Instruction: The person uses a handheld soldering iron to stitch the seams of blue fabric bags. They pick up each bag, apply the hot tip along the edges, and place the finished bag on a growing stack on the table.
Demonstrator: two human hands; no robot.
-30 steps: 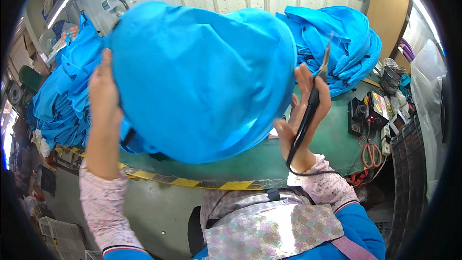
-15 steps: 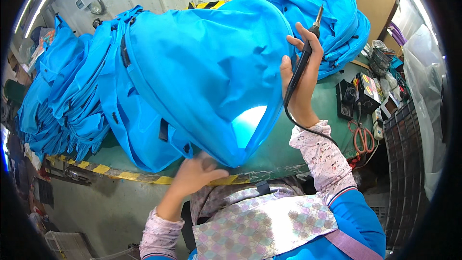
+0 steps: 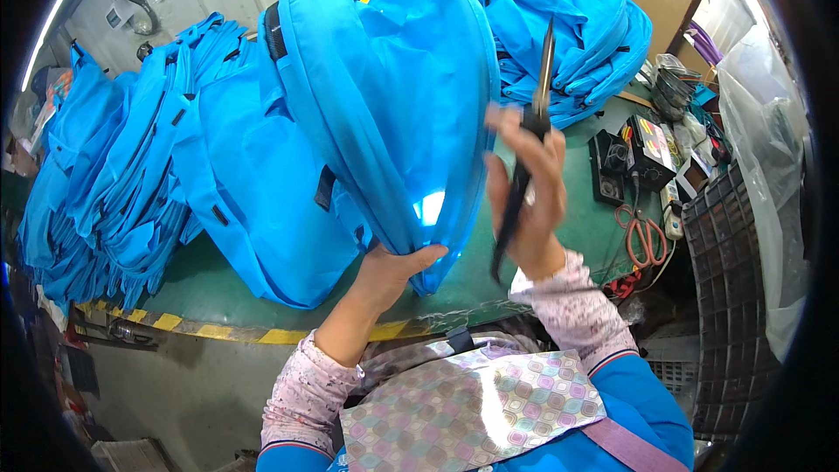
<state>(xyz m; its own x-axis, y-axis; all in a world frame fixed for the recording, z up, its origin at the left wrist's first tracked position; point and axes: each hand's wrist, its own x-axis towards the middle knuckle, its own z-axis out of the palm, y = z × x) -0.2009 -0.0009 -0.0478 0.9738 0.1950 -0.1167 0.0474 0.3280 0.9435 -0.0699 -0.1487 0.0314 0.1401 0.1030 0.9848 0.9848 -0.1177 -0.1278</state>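
A bright blue fabric canopy (image 3: 393, 79) with stiff, hoop-like curved edges stands on the green table. My left hand (image 3: 393, 267) pinches its lower corner, thumb on the near side and fingers mostly hidden behind it. In my right hand (image 3: 535, 201) is a soldering iron (image 3: 523, 166) with a black handle, its metal tip pointing up and away from me. The fingers of that hand are slightly blurred and lie beside the canopy's right rim; whether they touch it I cannot tell.
Folded blue fabric pieces (image 3: 105, 175) hang over the table's left side. More blue hooped pieces (image 3: 568, 26) are stacked at the back right. Orange-handled scissors (image 3: 645, 240), a black box-shaped device (image 3: 648, 153) and a white power strip (image 3: 671, 210) lie right, near a black grid rack (image 3: 738, 297).
My left hand has moved up and taken hold of the canopy's lower corner. The canopy has narrowed, its rims closer together. My right hand has lowered slightly with the soldering iron.
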